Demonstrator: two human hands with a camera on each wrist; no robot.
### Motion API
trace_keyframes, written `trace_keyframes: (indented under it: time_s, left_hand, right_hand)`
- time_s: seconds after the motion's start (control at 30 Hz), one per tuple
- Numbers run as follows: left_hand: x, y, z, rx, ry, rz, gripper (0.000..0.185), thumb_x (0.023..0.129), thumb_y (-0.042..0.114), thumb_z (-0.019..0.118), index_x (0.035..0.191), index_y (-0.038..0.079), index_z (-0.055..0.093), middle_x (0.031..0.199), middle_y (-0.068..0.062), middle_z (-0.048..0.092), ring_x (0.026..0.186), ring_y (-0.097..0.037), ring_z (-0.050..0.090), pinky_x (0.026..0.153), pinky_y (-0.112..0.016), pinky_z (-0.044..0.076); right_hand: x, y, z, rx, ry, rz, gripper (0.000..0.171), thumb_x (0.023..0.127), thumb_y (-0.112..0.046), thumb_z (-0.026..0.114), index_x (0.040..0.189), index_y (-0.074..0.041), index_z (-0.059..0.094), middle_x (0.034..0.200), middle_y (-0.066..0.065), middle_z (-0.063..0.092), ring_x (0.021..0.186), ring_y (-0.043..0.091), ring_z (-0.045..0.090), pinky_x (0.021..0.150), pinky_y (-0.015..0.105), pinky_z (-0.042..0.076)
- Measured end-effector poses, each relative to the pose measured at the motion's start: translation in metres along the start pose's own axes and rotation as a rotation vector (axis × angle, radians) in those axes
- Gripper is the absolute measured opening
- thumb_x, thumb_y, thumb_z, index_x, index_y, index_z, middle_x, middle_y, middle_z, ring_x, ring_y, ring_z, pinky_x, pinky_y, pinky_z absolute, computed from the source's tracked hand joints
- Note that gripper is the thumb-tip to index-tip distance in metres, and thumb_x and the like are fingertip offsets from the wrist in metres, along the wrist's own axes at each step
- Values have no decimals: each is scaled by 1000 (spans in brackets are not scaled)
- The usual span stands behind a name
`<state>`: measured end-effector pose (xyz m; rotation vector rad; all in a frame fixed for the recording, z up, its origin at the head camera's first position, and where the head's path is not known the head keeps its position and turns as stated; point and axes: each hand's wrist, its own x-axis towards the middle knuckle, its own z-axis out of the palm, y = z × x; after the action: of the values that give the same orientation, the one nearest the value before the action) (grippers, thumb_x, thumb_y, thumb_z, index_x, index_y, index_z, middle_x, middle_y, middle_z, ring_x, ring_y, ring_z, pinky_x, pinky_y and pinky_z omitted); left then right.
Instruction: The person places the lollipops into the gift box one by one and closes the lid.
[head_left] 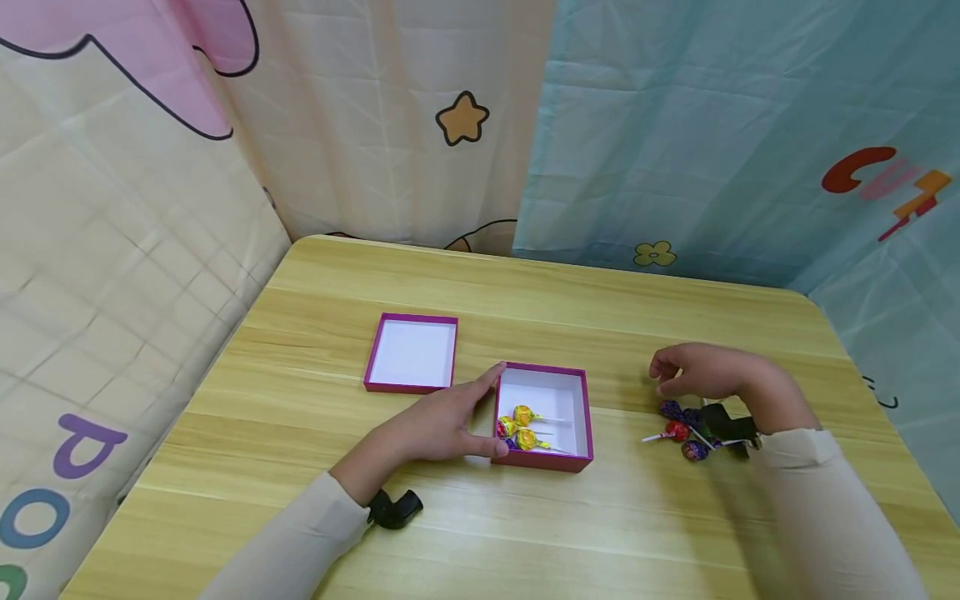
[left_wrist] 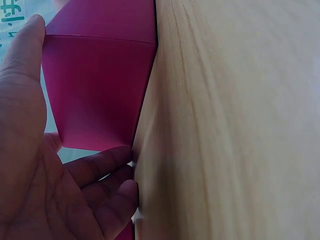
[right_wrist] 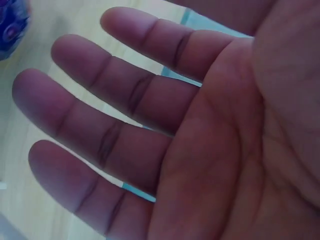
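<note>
A magenta square box [head_left: 587, 408] with a white inside sits on the table in front of me. Several lollipops [head_left: 527, 438], mostly in yellow wrappers, lie toward its left side. My left hand [head_left: 438, 423] holds the box at its left, thumb by the near corner and index finger by the far one. In the left wrist view its other fingers curl near the base of the box wall [left_wrist: 100, 90]. At the right, my right hand [head_left: 708, 371] hovers with loosely bent fingers over a small pile of lollipops [head_left: 678, 431], red and dark purple. Its palm shows bare in the right wrist view.
The box's lid [head_left: 411, 354] lies inside up on the wooden table [head_left: 555, 533], left of and behind the box. Printed curtains [head_left: 405, 125] hang along the table's far and side edges. A black wrist camera [head_left: 396, 508] juts below the left wrist.
</note>
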<state>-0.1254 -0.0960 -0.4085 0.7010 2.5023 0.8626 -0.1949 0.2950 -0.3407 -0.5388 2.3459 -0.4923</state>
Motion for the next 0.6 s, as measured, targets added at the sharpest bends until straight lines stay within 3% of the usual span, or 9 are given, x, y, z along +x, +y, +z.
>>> trace_keyframes:
  time_s: [0.27, 0.6]
  left_hand:
    - [0, 1, 0, -7, -1, -4, 112, 74, 76, 66, 159, 39, 4, 161, 2, 28, 144, -17, 31, 112, -41, 33]
    - [0, 1, 0, -12, 3, -2, 111, 75, 75, 67, 159, 40, 4, 161, 1, 28, 144, -18, 31, 113, -42, 33]
  right_hand:
    - [-1, 3, 7, 5, -22, 29, 9, 95, -12, 65, 94, -5, 58, 84, 1, 50, 75, 18, 46, 65, 33, 39]
    - [2, 12, 13, 32, -40, 53, 13, 92, -11, 69, 90, -7, 56, 85, 2, 52, 77, 18, 47, 68, 33, 38]
